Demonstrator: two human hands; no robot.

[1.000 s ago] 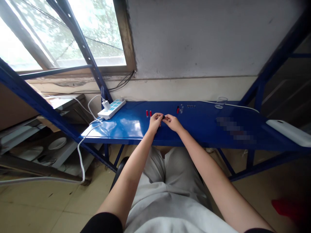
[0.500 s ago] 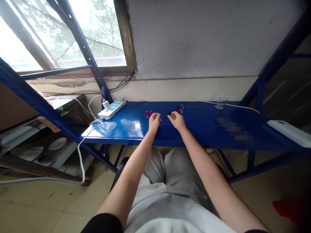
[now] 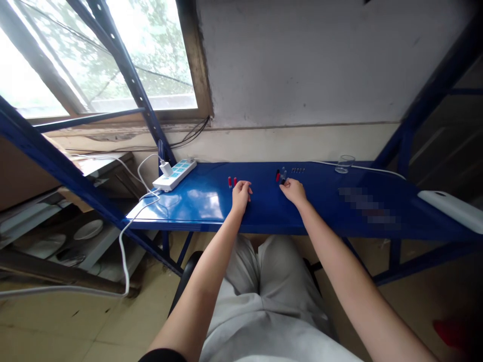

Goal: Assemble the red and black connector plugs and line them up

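On a glossy blue tabletop (image 3: 199,207), a seated person's right hand (image 3: 296,190) pinches a small black piece (image 3: 282,182) between thumb and fingers, close beside clear parts (image 3: 284,173) and a red-and-black piece (image 3: 278,175). The left hand (image 3: 240,195) rests loosely curled near two slim red pieces (image 3: 230,182); whether it holds anything cannot be told. The black piece is mostly hidden by the fingertips, but looks light and stiff, probably smooth enough to slip or roll, and unlikely to break; its sides, pinched gently with the fingertips, seem the best hold.
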